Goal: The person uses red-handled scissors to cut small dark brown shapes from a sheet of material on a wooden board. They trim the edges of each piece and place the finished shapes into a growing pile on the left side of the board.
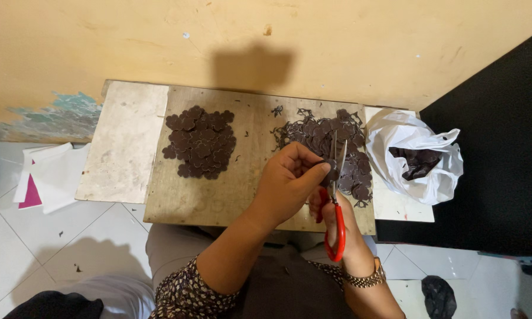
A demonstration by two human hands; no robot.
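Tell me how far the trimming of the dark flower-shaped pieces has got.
Done: a neat pile of trimmed dark flower-shaped cutouts. In hand: left hand pinches one piece while right hand works red-handled scissors. Left: the ragged untrimmed heap, plus more in the white plastic bag.

I see a makeshift home workspace: low wooden board (218,195) on white tiled floor (18,248), peeling yellow wall (159,41) just behind the board.

White plastic bag (416,155) on the board's right; white and pink paper (44,177) on the floor.
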